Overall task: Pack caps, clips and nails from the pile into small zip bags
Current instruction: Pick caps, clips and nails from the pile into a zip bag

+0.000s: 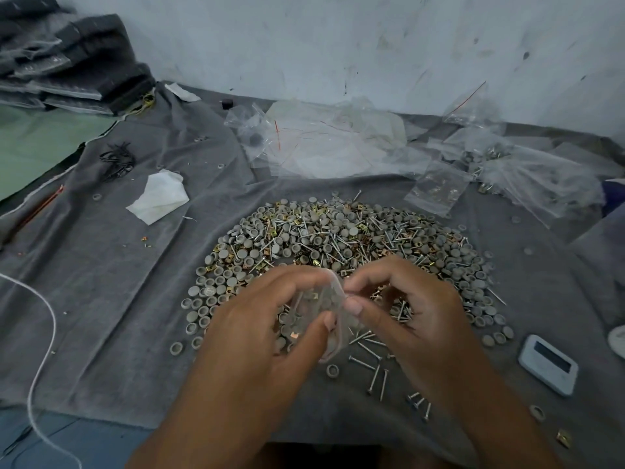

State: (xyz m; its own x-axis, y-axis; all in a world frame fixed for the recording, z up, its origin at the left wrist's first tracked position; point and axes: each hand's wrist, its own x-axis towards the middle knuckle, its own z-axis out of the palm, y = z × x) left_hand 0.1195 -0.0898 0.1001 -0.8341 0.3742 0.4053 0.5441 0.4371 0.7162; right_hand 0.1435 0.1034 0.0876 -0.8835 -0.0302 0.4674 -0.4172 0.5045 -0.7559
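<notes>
The left hand holds a small zip bag with its fingers and thumb curled round it, just above the near side of the pile. The right hand pinches the top edge of the bag between thumb and fingertip, and its other fingers are curled. Inside the bag there are some caps and a gold clip, seen through the clear plastic. The pile of grey caps, gold clips and silver nails sits on a grey cloth, and loose nails lie near the hands. More bags lie behind the pile, by the wall. It looks like the bag is being closed or opened at the top. If the pinch slips, the bag could tip and the bits could fall back into the pile. A sharp nail could poke a hole in the thin plastic. If the zip is not pressed all along, the bag may pop open later.
</notes>
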